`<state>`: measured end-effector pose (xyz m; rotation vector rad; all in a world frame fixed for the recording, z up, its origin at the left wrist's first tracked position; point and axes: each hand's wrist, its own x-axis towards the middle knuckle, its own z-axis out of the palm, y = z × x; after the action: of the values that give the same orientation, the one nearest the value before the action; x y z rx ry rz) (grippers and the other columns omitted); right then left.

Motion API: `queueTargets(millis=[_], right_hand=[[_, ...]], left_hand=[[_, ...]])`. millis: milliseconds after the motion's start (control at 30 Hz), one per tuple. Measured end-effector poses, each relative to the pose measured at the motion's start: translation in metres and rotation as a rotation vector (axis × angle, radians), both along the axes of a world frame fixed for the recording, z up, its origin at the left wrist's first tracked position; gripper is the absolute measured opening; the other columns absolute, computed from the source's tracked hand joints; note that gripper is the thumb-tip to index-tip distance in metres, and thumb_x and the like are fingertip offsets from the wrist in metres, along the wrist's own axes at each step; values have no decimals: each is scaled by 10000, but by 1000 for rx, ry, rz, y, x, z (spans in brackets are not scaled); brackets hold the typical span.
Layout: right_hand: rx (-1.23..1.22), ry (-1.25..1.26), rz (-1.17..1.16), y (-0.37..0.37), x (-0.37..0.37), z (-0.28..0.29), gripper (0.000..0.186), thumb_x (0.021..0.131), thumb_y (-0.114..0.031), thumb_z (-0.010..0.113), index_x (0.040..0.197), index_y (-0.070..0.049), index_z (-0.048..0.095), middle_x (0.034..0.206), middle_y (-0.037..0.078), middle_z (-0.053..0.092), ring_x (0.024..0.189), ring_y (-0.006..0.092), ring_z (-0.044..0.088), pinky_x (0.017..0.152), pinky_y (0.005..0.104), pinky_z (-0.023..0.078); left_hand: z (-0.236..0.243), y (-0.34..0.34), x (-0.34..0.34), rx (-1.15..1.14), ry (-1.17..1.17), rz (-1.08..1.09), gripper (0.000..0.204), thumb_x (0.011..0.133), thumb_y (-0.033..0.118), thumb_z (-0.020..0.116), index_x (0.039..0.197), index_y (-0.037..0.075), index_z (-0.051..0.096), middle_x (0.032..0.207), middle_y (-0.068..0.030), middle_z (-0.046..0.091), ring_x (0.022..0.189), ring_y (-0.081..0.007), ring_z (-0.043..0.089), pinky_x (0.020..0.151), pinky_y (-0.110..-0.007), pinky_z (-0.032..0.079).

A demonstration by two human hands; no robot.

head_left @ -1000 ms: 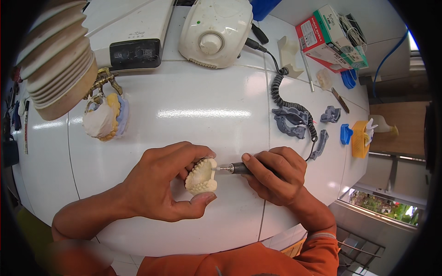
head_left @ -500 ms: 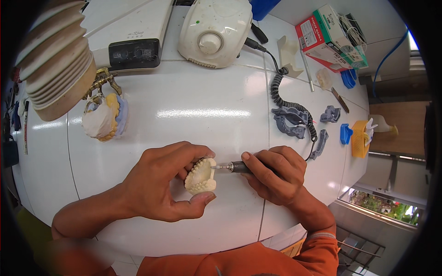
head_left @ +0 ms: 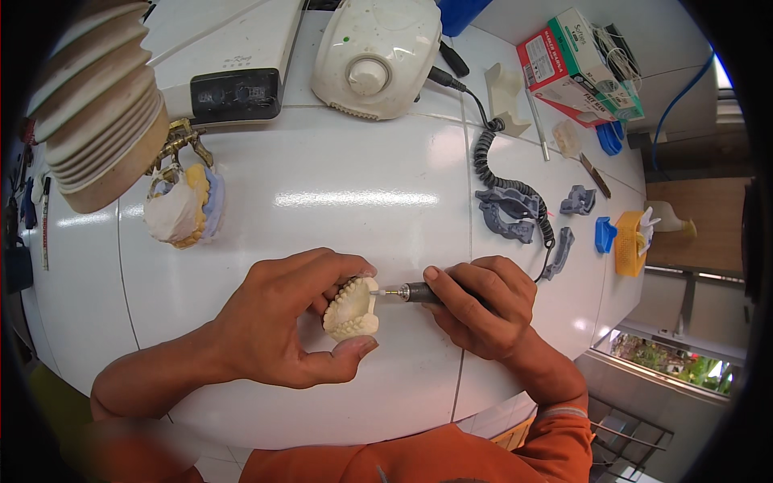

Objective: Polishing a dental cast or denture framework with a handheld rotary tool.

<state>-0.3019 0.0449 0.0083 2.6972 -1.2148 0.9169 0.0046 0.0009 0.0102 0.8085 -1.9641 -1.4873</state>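
l hand (head_left: pixel 278 318) w/ dental cast (head_left: pixel 346 312) in grip, r hand (head_left: pixel 489 307) round drill (head_left: pixel 421 293), bit (head_left: pixel 383 293) at cast's r edge

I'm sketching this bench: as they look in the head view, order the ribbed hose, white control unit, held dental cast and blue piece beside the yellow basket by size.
1. Ribbed hose, perhaps enlarged by nearness
2. White control unit
3. Dental cast, partly covered by the left hand
4. Blue piece

In the left hand (head_left: pixel 278 318) is one tooth cast (head_left: pixel 348 308), in the right hand (head_left: pixel 487 310) one handpiece (head_left: pixel 421 294), with one ribbed hose (head_left: pixel 101 105) beyond the left, and one yellow basket (head_left: pixel 625 253) and two small blue pieces (head_left: pixel 605 236) beyond the right.
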Motion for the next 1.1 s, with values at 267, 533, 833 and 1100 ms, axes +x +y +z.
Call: queueTargets(millis=[267,533,833,1100], right_hand=[[7,15,8,0,1,3,474,714,-124,960,1180,-89,881,907,11,701,695,164,621,593,316,461],[9,18,16,2,3,3,463,718,-138,961,1173,-93,885,910,8,703,697,164,623,592,314,462],[18,6,18,1,1,2,471,714,-127,958,1179,-93,884,917,9,707,698,164,623,594,313,461],[10,13,3,0,0,4,463,713,-120,958,1170,-95,885,912,8,708,698,164,625,593,312,462]], left_hand=[[2,0,1,6,-10,1,664,774,194,907,1363,-52,723,1054,-138,760,856,-193,742,756,-292,625],[1,0,2,-8,5,-4,665,776,190,914,1362,-58,721,1055,-140,759,858,-189,761,752,-287,631],[-1,0,1,-13,-4,-1,671,775,205,918,1363,-54,722,1063,-143,761,852,-196,761,742,-289,634],[0,0,-2,-15,-4,0,671,774,207,917,1364,-50,723,1037,-139,755,842,-192,759,740,-290,634]])
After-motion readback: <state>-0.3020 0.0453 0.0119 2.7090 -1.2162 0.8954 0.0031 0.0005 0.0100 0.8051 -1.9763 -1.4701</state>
